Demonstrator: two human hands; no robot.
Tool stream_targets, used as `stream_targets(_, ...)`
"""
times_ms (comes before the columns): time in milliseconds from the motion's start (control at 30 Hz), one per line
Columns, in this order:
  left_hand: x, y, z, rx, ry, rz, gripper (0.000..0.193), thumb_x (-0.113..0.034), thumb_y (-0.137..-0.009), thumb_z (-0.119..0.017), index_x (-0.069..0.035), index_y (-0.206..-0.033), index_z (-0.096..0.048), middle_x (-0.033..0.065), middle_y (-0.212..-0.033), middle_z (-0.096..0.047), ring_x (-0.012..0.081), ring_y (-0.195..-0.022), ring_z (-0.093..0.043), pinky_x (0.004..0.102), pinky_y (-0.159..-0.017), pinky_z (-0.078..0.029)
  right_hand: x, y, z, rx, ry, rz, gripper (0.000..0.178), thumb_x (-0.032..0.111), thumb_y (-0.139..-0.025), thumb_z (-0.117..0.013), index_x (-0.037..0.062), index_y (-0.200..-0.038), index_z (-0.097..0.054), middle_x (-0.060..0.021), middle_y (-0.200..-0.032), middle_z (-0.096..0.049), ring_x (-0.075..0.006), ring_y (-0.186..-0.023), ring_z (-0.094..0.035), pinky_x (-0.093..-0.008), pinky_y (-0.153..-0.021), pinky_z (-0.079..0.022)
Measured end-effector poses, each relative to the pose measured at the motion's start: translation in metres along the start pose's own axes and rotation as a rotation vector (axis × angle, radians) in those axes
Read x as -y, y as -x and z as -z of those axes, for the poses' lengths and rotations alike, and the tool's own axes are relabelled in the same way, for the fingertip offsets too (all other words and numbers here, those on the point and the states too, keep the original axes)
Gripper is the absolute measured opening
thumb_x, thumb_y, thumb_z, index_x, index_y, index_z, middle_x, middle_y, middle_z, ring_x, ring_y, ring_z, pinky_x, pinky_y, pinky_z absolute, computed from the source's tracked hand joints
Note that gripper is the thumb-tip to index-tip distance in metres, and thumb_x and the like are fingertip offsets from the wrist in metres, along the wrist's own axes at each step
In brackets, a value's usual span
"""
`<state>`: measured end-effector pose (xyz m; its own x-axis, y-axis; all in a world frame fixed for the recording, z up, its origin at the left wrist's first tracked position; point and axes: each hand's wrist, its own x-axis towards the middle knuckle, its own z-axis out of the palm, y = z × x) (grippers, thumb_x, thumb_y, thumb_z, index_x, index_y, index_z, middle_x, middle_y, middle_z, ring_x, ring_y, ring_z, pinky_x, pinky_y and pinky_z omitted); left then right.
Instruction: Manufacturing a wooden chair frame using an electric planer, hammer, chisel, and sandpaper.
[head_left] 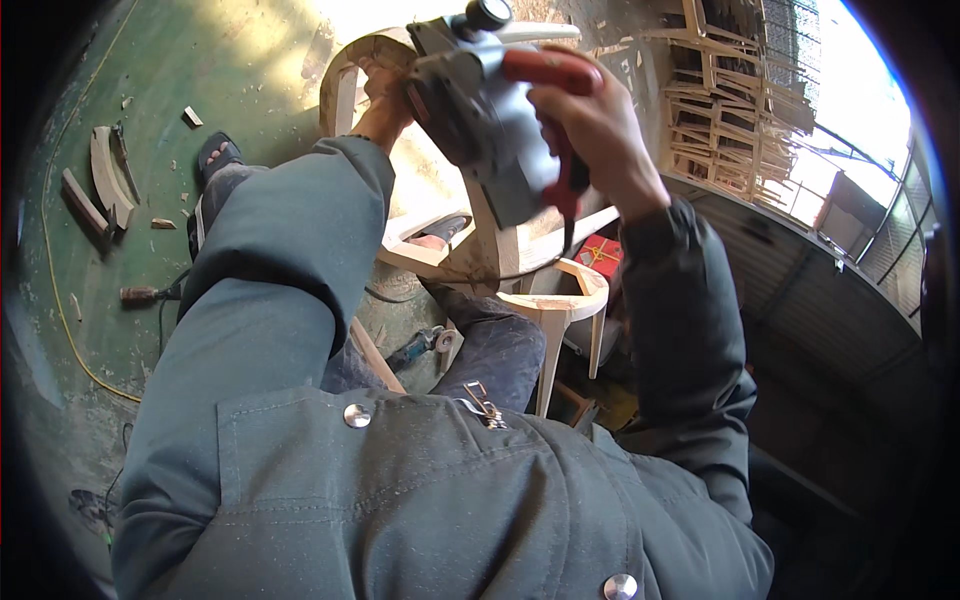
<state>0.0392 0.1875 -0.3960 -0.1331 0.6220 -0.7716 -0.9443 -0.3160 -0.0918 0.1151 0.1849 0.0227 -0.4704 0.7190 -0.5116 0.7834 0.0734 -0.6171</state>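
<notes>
My right hand (605,130) is wrapped round the red handle of a grey electric hand planer (500,150), raised and tilted above the work. A dark knob stands at its far end, and a cord hangs from the handle. Underneath is a pale wooden chair frame (343,90) with curved parts. My left hand (382,100) grips the frame's curved upper part at the far left, just beside the planer. The planer hides some of those fingers and much of the frame. Whether the planer touches the wood, I cannot tell.
A smaller wooden frame (560,305) with legs stands at right, near a red box (600,255). An angle grinder (418,346) lies by my legs. Curved wood offcuts (108,180) and a yellow cord (46,215) lie on the green floor. Wooden frames (735,125) are stacked far right.
</notes>
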Motion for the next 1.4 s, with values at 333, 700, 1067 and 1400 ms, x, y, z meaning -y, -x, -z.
stream_targets(333,0.038,0.068,-0.044,0.050,-0.059,-0.044,0.064,-0.062,-0.109,-0.028,-0.016,-0.144,-0.055,0.0054,-0.144,-0.060,0.0261,-0.129,-0.057,0.0377,-0.110,-0.047,-0.089,0.163,0.045,-0.233,-0.146,-0.123,0.058,-0.005,-0.082,-0.067,0.0007,-0.138,-0.055,-0.0038,-0.095,-0.064,-0.0058,-0.063,-0.058,-0.0224,-0.051,-0.050)
stream_targets(700,0.061,0.048,-0.037,0.282,0.016,-0.177,0.070,-0.061,-0.110,-0.021,-0.011,-0.149,-0.050,0.0080,-0.150,-0.054,0.0293,-0.134,-0.052,0.0415,-0.116,-0.040,-0.129,0.202,0.013,-0.376,-0.086,-0.160,0.057,-0.002,-0.084,-0.072,0.0015,-0.139,-0.057,-0.0086,-0.120,-0.065,-0.0119,-0.099,-0.063,-0.0271,-0.087,-0.053)
stream_targets(1067,0.065,0.047,-0.042,0.014,-0.038,-0.219,0.066,-0.058,-0.111,-0.020,-0.010,-0.138,-0.056,0.0081,-0.128,-0.065,0.0255,-0.116,-0.061,0.0389,-0.104,-0.050,-0.027,0.050,0.023,-0.190,-0.077,-0.158,0.056,-0.004,-0.086,-0.067,-0.0001,-0.140,-0.056,-0.0042,-0.083,-0.065,-0.0082,-0.055,-0.058,-0.0241,-0.048,-0.048)
stream_targets(1400,0.055,0.046,-0.041,0.128,-0.066,-0.118,0.067,-0.062,-0.109,-0.024,-0.010,-0.130,-0.060,0.0069,-0.115,-0.067,0.0203,-0.100,-0.065,0.0352,-0.082,-0.056,-0.006,-0.015,0.031,-0.055,-0.064,-0.074,0.059,0.003,-0.086,-0.069,0.0007,-0.143,-0.054,-0.0030,-0.075,-0.062,-0.0111,-0.057,-0.059,-0.0277,-0.051,-0.051)
